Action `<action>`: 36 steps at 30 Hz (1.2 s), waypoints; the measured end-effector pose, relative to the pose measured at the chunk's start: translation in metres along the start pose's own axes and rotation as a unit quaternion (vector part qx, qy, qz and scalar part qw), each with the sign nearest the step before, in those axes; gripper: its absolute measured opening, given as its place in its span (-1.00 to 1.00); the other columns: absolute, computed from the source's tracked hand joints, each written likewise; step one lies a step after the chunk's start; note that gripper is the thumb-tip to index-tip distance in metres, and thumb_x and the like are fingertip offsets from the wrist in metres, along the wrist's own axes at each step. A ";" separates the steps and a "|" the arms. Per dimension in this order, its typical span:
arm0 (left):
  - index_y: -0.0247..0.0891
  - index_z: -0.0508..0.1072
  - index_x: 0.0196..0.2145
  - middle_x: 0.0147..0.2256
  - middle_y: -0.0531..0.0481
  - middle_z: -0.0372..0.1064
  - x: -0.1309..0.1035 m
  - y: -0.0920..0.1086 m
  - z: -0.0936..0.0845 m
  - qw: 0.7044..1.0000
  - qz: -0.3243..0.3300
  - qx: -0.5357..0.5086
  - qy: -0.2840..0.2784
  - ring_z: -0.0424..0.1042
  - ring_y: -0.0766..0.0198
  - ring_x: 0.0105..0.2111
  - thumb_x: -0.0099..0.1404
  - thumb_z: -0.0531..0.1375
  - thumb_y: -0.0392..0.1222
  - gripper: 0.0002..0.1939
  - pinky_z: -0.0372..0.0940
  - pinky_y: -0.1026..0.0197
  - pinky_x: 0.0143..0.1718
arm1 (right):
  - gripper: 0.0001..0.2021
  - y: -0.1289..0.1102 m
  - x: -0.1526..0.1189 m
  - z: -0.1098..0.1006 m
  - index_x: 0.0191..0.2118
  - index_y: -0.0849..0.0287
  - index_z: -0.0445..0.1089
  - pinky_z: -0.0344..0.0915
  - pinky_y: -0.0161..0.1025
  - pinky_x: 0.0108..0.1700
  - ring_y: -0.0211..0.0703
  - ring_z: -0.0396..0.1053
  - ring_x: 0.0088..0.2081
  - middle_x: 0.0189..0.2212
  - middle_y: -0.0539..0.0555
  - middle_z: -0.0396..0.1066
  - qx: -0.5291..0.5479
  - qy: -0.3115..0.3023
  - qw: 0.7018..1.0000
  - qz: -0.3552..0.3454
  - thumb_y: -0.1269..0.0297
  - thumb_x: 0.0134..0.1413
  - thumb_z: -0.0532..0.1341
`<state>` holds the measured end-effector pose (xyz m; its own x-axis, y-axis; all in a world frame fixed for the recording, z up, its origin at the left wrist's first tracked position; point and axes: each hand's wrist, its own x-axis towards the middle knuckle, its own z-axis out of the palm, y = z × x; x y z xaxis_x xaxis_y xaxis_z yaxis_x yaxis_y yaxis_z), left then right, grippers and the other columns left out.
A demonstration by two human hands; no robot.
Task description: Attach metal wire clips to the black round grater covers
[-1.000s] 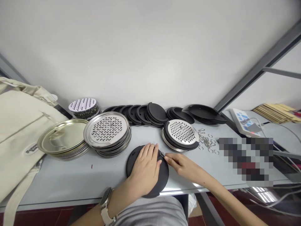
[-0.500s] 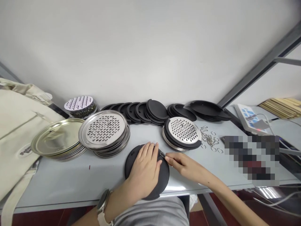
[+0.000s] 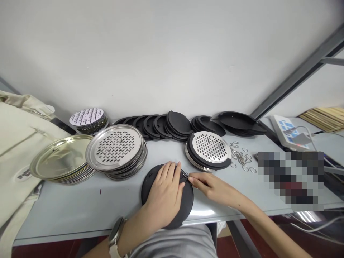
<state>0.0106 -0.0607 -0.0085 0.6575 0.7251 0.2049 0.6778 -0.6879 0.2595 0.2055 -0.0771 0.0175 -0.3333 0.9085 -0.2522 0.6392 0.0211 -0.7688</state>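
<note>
Low in frame, a black disc (image 3: 186, 203) is covered by the flat left hand (image 3: 165, 193), a clip (image 3: 185, 175) pinched by the right hand (image 3: 205, 183).

Bright, with glare

Soft light brightens the wall (image 3: 166, 53); white glare lies near the front edge of the surface (image 3: 70, 211); the floor (image 3: 227, 248) below is dim. Wide-angle stretch warps the sides; pixelation masks a patch toward the right edge.

On the grey table (image 3: 122, 202), one black disc (image 3: 185, 205) is laid. Beyond it, lids (image 3: 60, 156), grater plates (image 3: 115, 146), dark discs (image 3: 179, 123) and metal clips (image 3: 242, 158) (loosely scattered) are set.
</note>
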 end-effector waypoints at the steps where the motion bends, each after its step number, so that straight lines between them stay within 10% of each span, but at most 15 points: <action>1: -0.44 0.11 0.27 0.21 -0.29 0.18 0.000 0.000 0.000 1.000 0.000 0.000 -0.001 0.12 -0.02 0.24 0.45 -0.06 -0.18 -0.50 0.08 -0.08 0.23 | -0.63 0.000 0.000 0.000 -0.52 0.13 0.06 0.06 -0.29 -0.41 -0.23 0.15 -0.47 -0.56 -0.06 0.15 -0.003 -0.003 1.000 -0.001 0.14 0.33 -0.06; 26: -0.37 0.05 0.30 0.22 -0.29 0.14 -0.001 -0.001 0.000 1.000 -0.003 -0.028 -0.005 0.08 -0.06 0.25 0.46 -0.08 -0.20 -0.50 0.10 -0.16 0.22 | -0.60 0.000 0.000 0.007 -0.53 0.13 0.02 -0.02 -0.29 -0.44 -0.27 -0.01 -0.49 -0.56 -0.10 0.01 0.048 0.013 0.998 0.032 0.07 0.32 -0.05; 36: -0.13 0.27 0.14 0.12 -0.06 0.27 0.016 -0.005 -0.042 0.966 -0.009 -0.256 0.014 0.22 0.20 0.15 0.47 -0.05 -0.24 -0.66 0.13 0.04 0.22 | -0.64 0.003 -0.010 0.016 -0.45 0.16 0.16 0.01 -0.31 -0.41 -0.27 0.07 -0.47 -0.54 -0.09 0.09 0.092 0.099 0.991 -0.016 0.06 0.33 -0.02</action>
<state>0.0035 -0.0442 0.0327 0.6332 0.7423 0.2192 0.4322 -0.5741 0.6954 0.1996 -0.0930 0.0085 -0.1970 0.9731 -0.1194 0.4877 -0.0084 -0.8730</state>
